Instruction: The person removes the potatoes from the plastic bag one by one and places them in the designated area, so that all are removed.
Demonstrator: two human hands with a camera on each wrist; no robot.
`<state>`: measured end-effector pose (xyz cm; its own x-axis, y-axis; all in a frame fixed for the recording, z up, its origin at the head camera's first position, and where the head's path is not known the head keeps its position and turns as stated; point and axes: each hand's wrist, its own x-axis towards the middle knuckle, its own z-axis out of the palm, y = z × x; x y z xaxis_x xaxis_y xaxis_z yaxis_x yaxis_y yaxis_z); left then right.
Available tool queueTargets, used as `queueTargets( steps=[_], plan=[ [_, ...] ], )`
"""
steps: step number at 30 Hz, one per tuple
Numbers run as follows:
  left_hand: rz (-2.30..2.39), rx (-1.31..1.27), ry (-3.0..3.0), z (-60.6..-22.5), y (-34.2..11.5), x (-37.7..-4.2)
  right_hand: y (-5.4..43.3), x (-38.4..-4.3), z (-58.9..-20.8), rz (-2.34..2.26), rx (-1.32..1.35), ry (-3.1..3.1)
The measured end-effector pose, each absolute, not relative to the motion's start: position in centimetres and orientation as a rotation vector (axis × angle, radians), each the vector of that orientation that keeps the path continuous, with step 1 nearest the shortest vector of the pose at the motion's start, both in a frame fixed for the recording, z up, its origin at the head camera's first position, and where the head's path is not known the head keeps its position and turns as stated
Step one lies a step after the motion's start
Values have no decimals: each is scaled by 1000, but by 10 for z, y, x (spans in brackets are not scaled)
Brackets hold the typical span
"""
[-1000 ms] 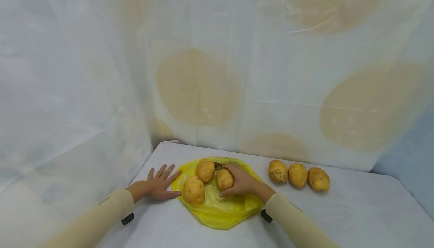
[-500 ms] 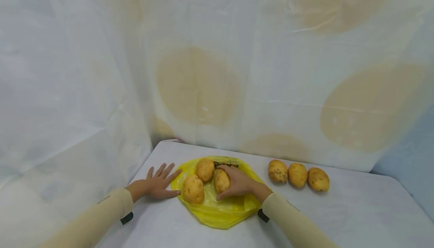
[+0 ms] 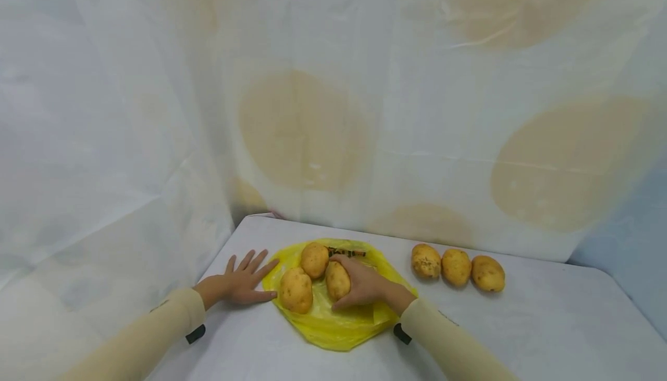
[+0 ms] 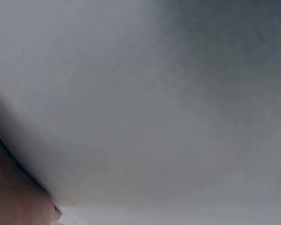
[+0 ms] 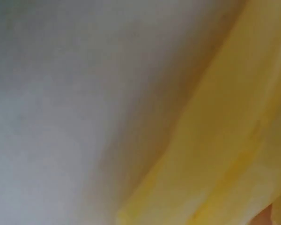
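My right hand [image 3: 363, 282] grips a potato [image 3: 338, 281] over the yellow plastic bag [image 3: 339, 334], thumb at the near side and fingers at the far side. Two more potatoes lie on the bag to its left: a larger front potato [image 3: 296, 290] and a rear potato [image 3: 315, 260]. My left hand [image 3: 241, 282] rests on the table with fingers spread, its fingertips at the bag's left edge. In the left wrist view only a bit of the hand [image 4: 23, 201] shows at the lower left corner. Folds of the yellow bag [image 5: 215, 126] fill the right side of the right wrist view.
Right of the bag, three potatoes stand in a row on the white table [image 3: 552, 323]: a left one [image 3: 426, 262], a middle one [image 3: 455, 267] and a right one [image 3: 488, 273]. A pale curtain with tan spots [image 3: 427, 109] hangs behind the table.
My right hand has shifted slightly left with the potato, bringing it closer to the other two on the bag. More of the bag's dark print shows. My left hand stays put.
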<state>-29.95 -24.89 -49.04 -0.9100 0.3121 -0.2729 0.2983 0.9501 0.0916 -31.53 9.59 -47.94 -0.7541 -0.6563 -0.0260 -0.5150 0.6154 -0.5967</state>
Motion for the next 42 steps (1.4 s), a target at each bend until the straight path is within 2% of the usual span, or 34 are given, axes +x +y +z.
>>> queueTargets(
  steps=[5, 18, 26, 42],
  plan=[
    [69, 458, 2814, -491, -250, -299, 93, -310, -472, -752, -953, 2634],
    [95, 460, 2806, -493, -250, -299, 96, -300, -472, -1083, -831, 2474],
    [124, 462, 2808, -491, -249, -300, 98, -297, -463, -1103, -924, 2484],
    [119, 474, 2809, -493, -250, -300, 124, -288, -450, -1092, -929, 2493]
  ],
)
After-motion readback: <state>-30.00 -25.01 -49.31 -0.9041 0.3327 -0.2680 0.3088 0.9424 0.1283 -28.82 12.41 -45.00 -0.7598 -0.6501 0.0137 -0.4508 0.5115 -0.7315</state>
